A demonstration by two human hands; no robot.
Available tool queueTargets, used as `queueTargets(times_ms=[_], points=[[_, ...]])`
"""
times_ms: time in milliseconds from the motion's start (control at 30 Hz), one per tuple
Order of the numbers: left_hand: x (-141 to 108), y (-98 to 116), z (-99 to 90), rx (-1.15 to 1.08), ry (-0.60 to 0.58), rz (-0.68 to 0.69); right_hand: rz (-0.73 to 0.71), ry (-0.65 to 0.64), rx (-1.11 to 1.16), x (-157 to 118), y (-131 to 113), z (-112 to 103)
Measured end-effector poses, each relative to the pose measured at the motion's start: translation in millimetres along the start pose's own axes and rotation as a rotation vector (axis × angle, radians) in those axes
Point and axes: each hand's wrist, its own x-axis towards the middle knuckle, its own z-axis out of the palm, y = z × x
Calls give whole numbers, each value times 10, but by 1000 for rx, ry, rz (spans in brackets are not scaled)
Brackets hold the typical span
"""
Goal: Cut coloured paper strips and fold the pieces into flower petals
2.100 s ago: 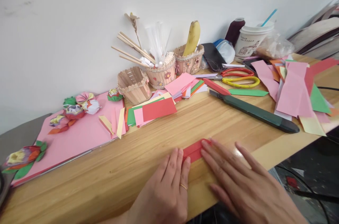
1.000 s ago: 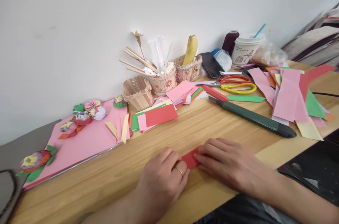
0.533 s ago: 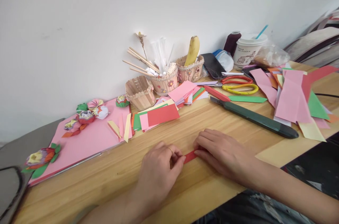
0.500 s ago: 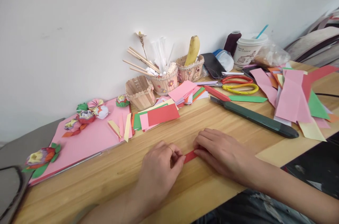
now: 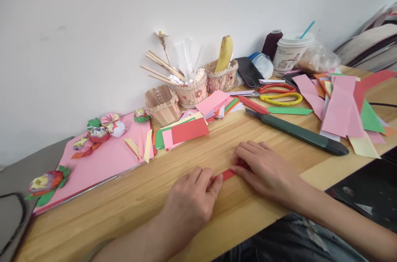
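Observation:
A narrow red paper strip lies low on the wooden table, stretched between my two hands. My left hand, with a ring on one finger, pinches its left end. At the other end, the fingers and thumb of my right hand are closed on the strip and hide that part of it. Beyond my hands rests a pile of cut paper pieces with a red rectangle on top. A dark green utility knife lies past my right hand.
Scissors with red and yellow handles lie behind the knife. Small wooden baskets stand along the wall, one with a banana. Folded paper flowers sit on pink paper at left. Paper strips and a lidded cup are at right.
Both hands have shifted slightly to the right with the red strip between them. My left fingers have turned and bent over its left end. The camera view has moved a little.

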Motion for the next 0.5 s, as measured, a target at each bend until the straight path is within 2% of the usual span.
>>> queueTargets(times_ms=[133,367,433,500], points=[[-16,-2,-63,58,0,74,62,70,-20,-80,102,-15],[-21,-28,-134,-70,-26,22,50,113,13,-130,216,-23],[-10,-38,-128,-86,-11,13,19,145,42,-131,193,-27],[-3,-48,-116,-81,-10,34,-90,163,41,-118,117,-23]])
